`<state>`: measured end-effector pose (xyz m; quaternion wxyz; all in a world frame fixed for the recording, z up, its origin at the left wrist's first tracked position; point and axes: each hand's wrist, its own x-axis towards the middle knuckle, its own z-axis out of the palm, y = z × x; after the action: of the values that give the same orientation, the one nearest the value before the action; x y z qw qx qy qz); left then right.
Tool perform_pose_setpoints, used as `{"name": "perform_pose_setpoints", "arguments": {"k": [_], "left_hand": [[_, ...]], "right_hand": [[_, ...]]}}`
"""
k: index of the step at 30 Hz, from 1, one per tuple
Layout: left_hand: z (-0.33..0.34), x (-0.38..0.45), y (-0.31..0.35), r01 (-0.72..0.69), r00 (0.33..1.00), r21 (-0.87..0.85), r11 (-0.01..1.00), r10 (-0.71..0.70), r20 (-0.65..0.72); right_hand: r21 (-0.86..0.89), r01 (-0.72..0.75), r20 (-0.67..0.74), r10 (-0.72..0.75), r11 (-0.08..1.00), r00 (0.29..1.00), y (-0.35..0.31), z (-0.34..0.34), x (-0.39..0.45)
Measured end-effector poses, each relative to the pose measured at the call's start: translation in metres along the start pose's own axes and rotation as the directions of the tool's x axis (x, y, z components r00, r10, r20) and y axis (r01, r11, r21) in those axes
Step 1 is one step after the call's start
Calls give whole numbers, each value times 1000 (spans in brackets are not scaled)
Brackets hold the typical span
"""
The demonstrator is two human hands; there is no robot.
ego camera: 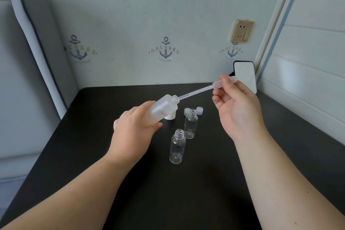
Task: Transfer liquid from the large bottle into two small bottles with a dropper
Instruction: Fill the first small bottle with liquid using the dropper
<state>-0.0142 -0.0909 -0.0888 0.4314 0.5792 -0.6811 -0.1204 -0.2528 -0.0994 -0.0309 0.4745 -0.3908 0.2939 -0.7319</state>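
Observation:
My left hand grips the large frosted bottle, tilted with its open neck pointing up and to the right. My right hand pinches the bulb of a clear plastic dropper. The dropper's thin tip reaches into the large bottle's mouth. Two small clear bottles stand uncapped on the black table: one nearer me, one farther back. Behind the farther one lie two small clear caps.
A white cap sits on the table just behind the large bottle. A small mirror leans at the back right corner. A wall with a socket bounds the back, white panelling the right, a grey padded headboard the left.

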Motion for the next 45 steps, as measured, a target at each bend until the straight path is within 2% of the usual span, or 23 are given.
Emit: {"name": "perform_pose_setpoints", "arguments": {"k": [8,24,30,35,45], "left_hand": [[0,0,-2,4,1000,46,999,-3,-25],[-1,-1,-6,29,999,-59,998,-31,-32],[0,1,-10,58,998,-178,982,-60,-6],[1,3,-11,106,994,-244,964,-108,6],[9,7,-12,209,977,-267,941,-212,18]], "right_hand": [[82,5,-100,4,997,995,4,-16,-3],[139,44,-179,-19,989,984,2,-44,-1],[214,12,-227,38,977,973,0,-44,-2],[273,-29,-206,88,962,975,4,-45,-1],[347,-96,-190,170,933,967,7,-48,0]]}}
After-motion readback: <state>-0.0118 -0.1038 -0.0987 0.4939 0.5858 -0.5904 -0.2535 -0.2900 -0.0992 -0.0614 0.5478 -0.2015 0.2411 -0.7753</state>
